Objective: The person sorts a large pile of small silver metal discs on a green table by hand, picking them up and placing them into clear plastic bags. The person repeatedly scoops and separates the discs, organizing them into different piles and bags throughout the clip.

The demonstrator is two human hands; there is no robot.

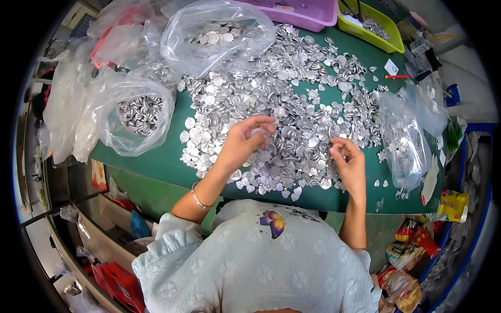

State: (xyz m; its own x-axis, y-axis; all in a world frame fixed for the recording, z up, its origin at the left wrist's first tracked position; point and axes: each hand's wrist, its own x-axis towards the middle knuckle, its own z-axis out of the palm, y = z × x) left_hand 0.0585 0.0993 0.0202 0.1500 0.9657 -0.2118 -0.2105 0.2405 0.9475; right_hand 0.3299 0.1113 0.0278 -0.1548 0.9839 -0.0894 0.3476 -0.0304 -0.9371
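Observation:
A wide heap of small silver metal pieces [302, 125] covers the middle of the green table [167, 164]; round discs, leaf shapes and curved bits lie mixed in it. Over the heap's near side hovers my left hand [242, 142], its fingers curved and apart from the thumb, with no piece plainly held. A silver bangle circles that wrist. My right hand [350, 163] is at the heap's right edge, thumb and forefinger pinched together. Whatever sits between those fingertips is too small to make out.
Clear plastic bags of metal pieces stand at left [107, 128] and at the back [172, 52]; another bag [404, 151] lies right. A purple tray [313, 21] and a yellow-green basket [394, 44] are at the far edge. A red pen [396, 76] lies near the basket.

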